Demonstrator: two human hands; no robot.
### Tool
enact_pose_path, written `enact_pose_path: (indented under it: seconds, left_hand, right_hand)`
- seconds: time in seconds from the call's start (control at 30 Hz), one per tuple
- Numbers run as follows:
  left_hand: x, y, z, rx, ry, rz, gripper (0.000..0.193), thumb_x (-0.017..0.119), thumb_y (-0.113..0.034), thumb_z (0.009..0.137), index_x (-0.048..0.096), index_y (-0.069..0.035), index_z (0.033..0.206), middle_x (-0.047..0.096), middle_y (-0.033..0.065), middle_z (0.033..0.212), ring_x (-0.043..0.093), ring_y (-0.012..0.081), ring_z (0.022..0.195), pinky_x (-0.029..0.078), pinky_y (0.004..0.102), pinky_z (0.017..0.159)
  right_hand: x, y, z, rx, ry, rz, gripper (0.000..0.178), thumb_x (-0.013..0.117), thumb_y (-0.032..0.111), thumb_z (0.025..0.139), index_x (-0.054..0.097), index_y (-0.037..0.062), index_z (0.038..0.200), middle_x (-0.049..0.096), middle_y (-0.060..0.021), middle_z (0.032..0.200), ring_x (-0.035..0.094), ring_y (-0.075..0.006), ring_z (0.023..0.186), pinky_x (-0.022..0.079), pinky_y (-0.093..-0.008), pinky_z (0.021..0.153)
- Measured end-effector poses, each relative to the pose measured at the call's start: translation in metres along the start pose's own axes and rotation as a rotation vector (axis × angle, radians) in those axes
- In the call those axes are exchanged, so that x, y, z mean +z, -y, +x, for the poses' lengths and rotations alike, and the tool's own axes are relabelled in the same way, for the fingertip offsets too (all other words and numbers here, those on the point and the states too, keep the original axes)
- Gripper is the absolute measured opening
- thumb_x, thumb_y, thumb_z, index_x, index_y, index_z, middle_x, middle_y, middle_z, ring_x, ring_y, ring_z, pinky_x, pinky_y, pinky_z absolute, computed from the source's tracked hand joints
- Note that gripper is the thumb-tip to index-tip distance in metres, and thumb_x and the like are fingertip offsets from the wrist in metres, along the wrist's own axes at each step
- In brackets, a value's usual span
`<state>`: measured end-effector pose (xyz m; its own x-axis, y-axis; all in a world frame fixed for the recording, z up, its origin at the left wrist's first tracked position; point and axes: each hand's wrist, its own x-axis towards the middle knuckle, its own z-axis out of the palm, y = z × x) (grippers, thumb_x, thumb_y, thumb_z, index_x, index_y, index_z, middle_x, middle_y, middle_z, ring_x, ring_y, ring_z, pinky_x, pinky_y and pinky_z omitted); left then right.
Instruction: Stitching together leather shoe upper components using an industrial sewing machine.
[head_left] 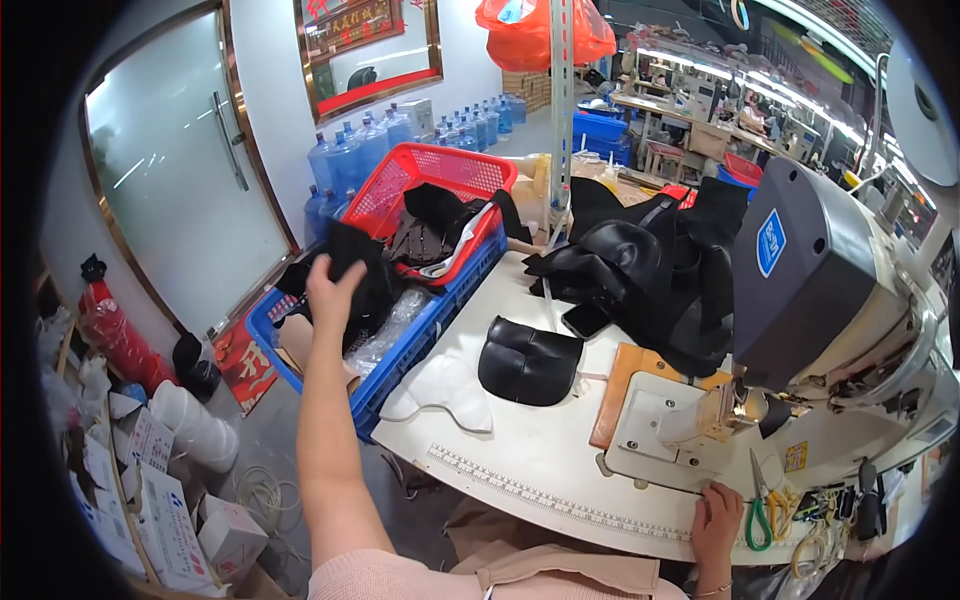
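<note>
My left arm stretches out over the blue basket, and my left hand is closed on a black fabric piece, slightly smeared by motion. More dark pieces and clear plastic wrap lie beneath it in the basket. At the front edge of the white sewing table, my right hand rests with its fingers laid on the tabletop, holding nothing I can see. The sewing machine stands above that hand. A stitched black leather-like piece lies flat mid-table, beside a white pad.
A red basket of dark pieces sits on the blue one. Black leather-like pieces are heaped behind a phone. Green-handled scissors lie right of my right hand. Boxes crowd the floor at left.
</note>
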<state>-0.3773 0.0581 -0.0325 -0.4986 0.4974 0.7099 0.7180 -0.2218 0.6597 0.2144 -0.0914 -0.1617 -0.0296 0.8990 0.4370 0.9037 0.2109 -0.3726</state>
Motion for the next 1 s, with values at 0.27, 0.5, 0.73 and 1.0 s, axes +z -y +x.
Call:
enact_pose_path:
  seconds: [0.27, 0.5, 0.73, 1.0]
  left_hand:
    - [0.061, -0.144, -0.096, -0.461, 0.895, -0.724, 0.029, 0.069, -0.012, 0.075, 0.056, -0.004, 0.100, 0.060, 0.0025, 0.087, 0.058, 0.0111, 0.079, 0.048, 0.0257, 0.073]
    - [0.078, -0.224, -0.269, -0.247, 1.425, -0.463, 0.059, 0.081, -0.029, 0.062, 0.055, -0.001, 0.107, 0.063, 0.0108, 0.086, 0.059, 0.0163, 0.078, 0.047, 0.0278, 0.073]
    - [0.066, -0.187, -0.241, -0.215, 1.519, -0.431, 0.061, 0.079, -0.008, 0.064, 0.049, -0.004, 0.117, 0.061, 0.0099, 0.093, 0.060, 0.0128, 0.079, 0.049, 0.0236, 0.072]
    - [0.057, -0.172, -0.274, -0.700, 1.224, -0.840, 0.043, 0.064, 0.006, 0.076, 0.050, -0.003, 0.115, 0.059, 0.0043, 0.089, 0.056, 0.0082, 0.076, 0.047, 0.0199, 0.068]
  right_hand:
    - [0.009, 0.015, -0.008, -0.007, -0.044, 0.261, 0.016, 0.060, 0.003, 0.075, 0.060, 0.0034, 0.091, 0.061, -0.0117, 0.095, 0.055, -0.0326, 0.090, 0.045, -0.0393, 0.079]
    - [0.015, 0.074, 0.005, 0.475, 0.201, 1.409, 0.020, 0.056, -0.002, 0.083, 0.057, -0.0004, 0.103, 0.062, -0.0038, 0.087, 0.058, -0.0108, 0.078, 0.047, -0.0231, 0.069]
    - [0.015, 0.058, 0.004, 0.627, 0.033, 1.636, 0.013, 0.057, 0.001, 0.086, 0.056, 0.0045, 0.098, 0.061, -0.0011, 0.088, 0.058, -0.0088, 0.075, 0.049, -0.0237, 0.068]
    - [0.036, 0.043, -0.009, 0.609, 0.096, 1.806, 0.018, 0.052, 0.002, 0.088, 0.055, 0.0064, 0.105, 0.062, -0.0048, 0.095, 0.062, -0.0149, 0.080, 0.052, -0.0280, 0.066]
